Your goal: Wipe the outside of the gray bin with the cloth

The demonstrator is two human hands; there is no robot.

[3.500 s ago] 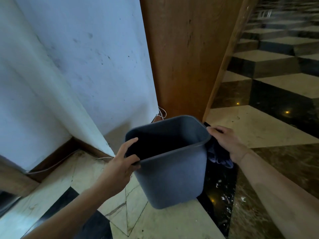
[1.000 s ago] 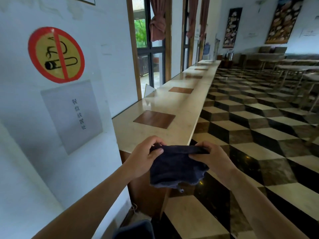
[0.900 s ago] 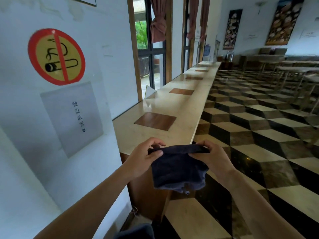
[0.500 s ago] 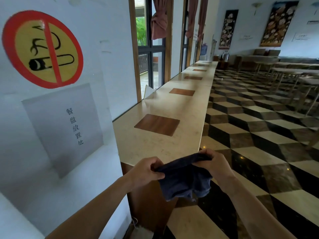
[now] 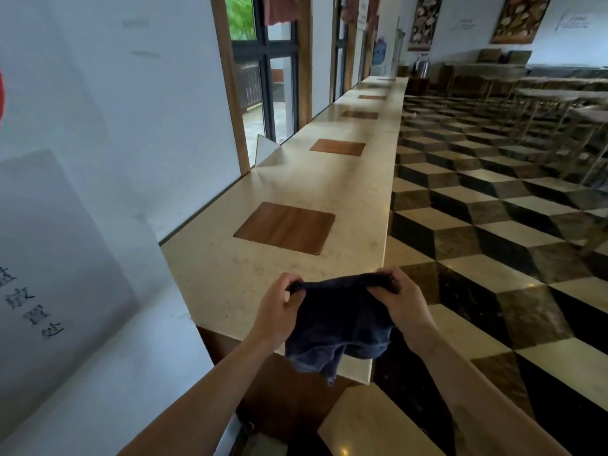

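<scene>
A dark blue cloth (image 5: 339,320) hangs stretched between both my hands, just above the near end of a long marble counter (image 5: 329,192). My left hand (image 5: 279,311) pinches the cloth's top left corner. My right hand (image 5: 399,301) grips the top right edge. The cloth's lower part droops in loose folds over the counter's front edge. The gray bin is out of view.
A white wall with a paper notice (image 5: 49,258) stands close on my left. Wooden square inlays (image 5: 286,227) sit in the counter top. Windows with wooden frames (image 5: 263,77) line the far left. A checkered marble floor (image 5: 493,241) spreads to the right, with tables and chairs (image 5: 543,100) beyond.
I have left the bin on the floor and stood up with the cloth. Over the last second I have stepped toward the counter, and both hands with the cloth now hang over its near end.
</scene>
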